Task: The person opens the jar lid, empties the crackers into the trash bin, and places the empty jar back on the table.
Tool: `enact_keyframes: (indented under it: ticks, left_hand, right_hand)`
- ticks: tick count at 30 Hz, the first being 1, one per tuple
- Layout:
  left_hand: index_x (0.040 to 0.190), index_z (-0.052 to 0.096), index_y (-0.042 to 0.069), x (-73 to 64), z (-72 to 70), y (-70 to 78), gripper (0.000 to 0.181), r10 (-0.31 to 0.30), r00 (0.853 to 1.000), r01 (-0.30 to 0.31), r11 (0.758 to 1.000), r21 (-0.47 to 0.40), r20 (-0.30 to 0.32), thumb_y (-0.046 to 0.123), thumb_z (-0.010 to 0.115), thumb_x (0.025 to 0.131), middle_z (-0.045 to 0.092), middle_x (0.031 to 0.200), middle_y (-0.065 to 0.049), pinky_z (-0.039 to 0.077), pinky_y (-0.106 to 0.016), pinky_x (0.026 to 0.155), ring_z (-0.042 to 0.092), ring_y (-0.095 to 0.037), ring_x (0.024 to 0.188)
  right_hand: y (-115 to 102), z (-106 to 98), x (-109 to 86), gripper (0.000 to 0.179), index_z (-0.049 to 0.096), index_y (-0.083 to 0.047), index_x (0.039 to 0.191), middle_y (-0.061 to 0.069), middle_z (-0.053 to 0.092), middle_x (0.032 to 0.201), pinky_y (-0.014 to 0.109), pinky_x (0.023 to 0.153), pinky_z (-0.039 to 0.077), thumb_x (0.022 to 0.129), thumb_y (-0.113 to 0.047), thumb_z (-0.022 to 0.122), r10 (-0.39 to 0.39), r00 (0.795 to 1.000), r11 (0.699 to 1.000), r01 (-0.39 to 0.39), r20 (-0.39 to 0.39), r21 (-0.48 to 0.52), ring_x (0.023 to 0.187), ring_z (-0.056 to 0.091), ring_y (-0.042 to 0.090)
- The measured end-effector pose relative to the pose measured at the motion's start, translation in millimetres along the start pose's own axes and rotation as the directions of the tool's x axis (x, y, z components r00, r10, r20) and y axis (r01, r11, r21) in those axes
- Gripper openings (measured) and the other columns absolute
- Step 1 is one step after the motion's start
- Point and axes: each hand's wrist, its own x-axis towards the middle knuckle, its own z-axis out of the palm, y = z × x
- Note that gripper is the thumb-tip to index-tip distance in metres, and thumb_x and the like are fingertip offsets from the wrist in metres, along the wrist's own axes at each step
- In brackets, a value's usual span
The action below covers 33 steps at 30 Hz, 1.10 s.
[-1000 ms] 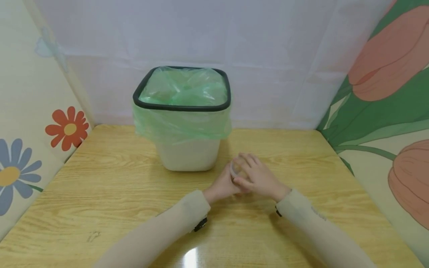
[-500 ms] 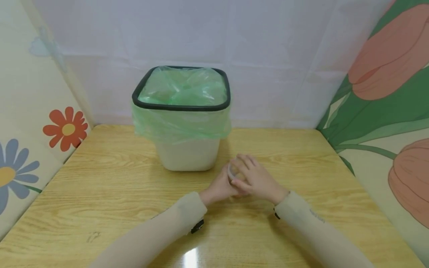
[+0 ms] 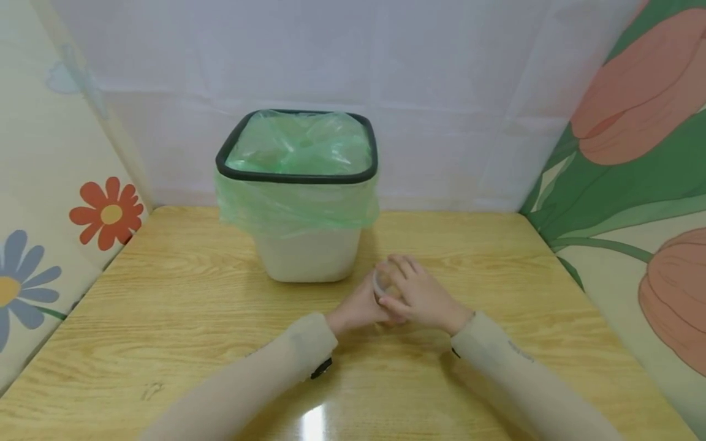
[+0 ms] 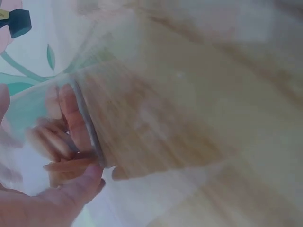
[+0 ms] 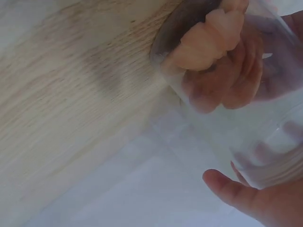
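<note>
At far left, a red flower [image 3: 111,214] brightens a pale printed panel beside a wood-grain table [image 3: 171,275]. Next along, toward the back, an upright white bin [image 3: 309,256] wears a green liner [image 3: 300,203] folded down outside its dark rim [image 3: 298,178]. In front of the bin and to its right, a person's left hand [image 3: 361,306] curls around a clear container [image 5: 220,125], its thumb at the rounded edge in the left wrist view. The right hand [image 3: 421,299] closes over the container from the other side, so the two meet around it, clamped on one object. Fingers show through the transparent wall; whether a lid is fitted, or the base touches the wood, cannot be told. The step in hand appears to be a two-handed hold on the container. The next move seems to call for one hand to keep it firm while the other shifts its grip. At far right, a pink tulip [image 3: 634,104] fills another panel.
</note>
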Motion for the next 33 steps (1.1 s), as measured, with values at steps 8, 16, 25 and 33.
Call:
enact_keyframes:
  ticks: [8,16,25,33]
  left_hand:
    - [0.156,0.011,0.011,-2.3,1.0,-0.2,0.099,-0.061,0.998,0.061,0.996,0.073,0.008,0.020,0.077,0.083,0.010,0.160,-0.012,0.024,-0.048,0.113,0.017,-0.028,0.145]
    - [0.154,0.000,0.001,-4.6,-1.5,-0.7,0.104,-0.080,0.996,0.080,0.996,0.031,0.026,0.014,0.076,0.084,0.006,0.159,-0.022,0.027,-0.048,0.112,0.022,-0.036,0.142]
    - [0.155,0.004,0.008,-3.1,-2.2,-1.3,0.100,-0.044,0.997,0.042,0.999,0.028,0.064,0.015,0.075,0.085,0.007,0.161,-0.012,0.024,-0.047,0.114,0.016,-0.029,0.145]
    - [0.155,0.004,0.009,-4.3,-2.9,1.9,0.099,-0.039,0.996,0.041,0.999,-0.024,0.078,0.010,0.074,0.085,0.008,0.161,-0.010,0.020,-0.049,0.115,0.014,-0.028,0.145]
  right_hand:
    - [-8.5,-0.9,4.8,0.053,0.051,0.000,0.134,0.028,0.045,0.136,0.063,0.096,0.041,0.094,-0.034,0.052,0.097,0.994,0.995,-0.098,0.048,0.009,0.126,0.042,0.046]
    - [-10.1,0.7,3.6,0.064,0.049,-0.001,0.137,0.029,0.045,0.137,0.062,0.094,0.043,0.094,-0.047,0.055,0.100,0.994,0.994,-0.097,0.040,-0.055,0.126,0.042,0.045]
    - [-5.8,1.7,2.3,0.058,0.051,-0.002,0.134,0.026,0.044,0.138,0.062,0.094,0.043,0.095,-0.044,0.057,0.062,0.998,0.998,-0.061,0.030,-0.028,0.126,0.042,0.044]
    - [-1.6,1.3,2.0,0.054,0.052,-0.004,0.132,0.024,0.044,0.140,0.059,0.102,0.037,0.094,-0.042,0.059,0.024,0.999,1.000,-0.024,0.033,0.016,0.128,0.041,0.043]
